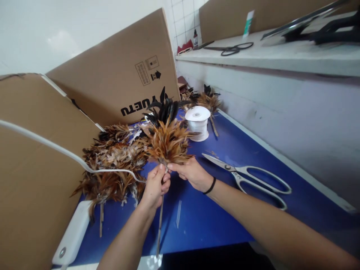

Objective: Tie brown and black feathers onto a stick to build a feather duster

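Observation:
A bundle of brown feathers with black plumes on top (168,140) stands upright on a thin stick (160,225) above the blue table. My left hand (156,185) is closed round the stick, just under the feathers. At the base of the feathers my right hand (192,172) pinches with thumb and forefinger; what lies between those fingertips is too small to make out. A white spool (198,125) stands behind the bundle to the right. Large metal scissors (247,178) lie partly open on the table, right of my right hand.
A heap of brown feather bundles (115,165) lies left of my hands. A white cable (70,155) crosses from the left, near a white device (73,232). Cardboard boxes (118,75) stand behind and left. A shelf (270,56) with black scissors (233,48) runs along the right.

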`<state>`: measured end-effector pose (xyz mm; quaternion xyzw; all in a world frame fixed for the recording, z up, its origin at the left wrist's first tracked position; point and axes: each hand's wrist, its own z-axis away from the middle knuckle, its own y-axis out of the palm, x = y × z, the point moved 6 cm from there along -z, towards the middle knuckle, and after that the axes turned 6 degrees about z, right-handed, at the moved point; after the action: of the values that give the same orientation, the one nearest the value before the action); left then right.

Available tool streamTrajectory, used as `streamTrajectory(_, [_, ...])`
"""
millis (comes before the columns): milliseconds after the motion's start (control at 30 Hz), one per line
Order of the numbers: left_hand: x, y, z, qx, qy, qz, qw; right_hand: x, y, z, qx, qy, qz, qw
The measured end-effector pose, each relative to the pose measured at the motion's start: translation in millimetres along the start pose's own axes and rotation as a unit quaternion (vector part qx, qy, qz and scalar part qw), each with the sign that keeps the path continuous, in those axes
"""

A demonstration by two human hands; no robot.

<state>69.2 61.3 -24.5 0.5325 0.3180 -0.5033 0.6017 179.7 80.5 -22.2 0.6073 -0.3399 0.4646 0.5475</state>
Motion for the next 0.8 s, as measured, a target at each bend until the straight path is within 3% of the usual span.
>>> streamTrajectory(133, [3.8,0.5,-0.5,0.04,-0.046,0.032,0.998,-1.3,-2.0,-2.3,0.07,0.0,0.008,0.997])
streamTrajectory(367, [8.2,2.1,2.1,0.123,-0.131,0.039,0.983,4.7,-4.6,-1.0,0.119,-0.036,0.04,0.991])
streamTrajectory(600, [12.3,-0.1,1.0,0.104,-0.135,0.059,0.984,3.6,-8.6,-1.6,0.129,-0.018,0.084,0.988])
streamTrajectory(700, [10.2,0.0,1.1,0.101,-0.125,0.047,0.986,15.7,-28.2,-6.9,0.062,-0.05,0.103,0.991])
streamTrajectory(800, [7.5,0.2,2.4,0.099,-0.115,0.031,0.988,47.7,-52.3,-10.5,-0.038,-0.185,0.166,0.968])
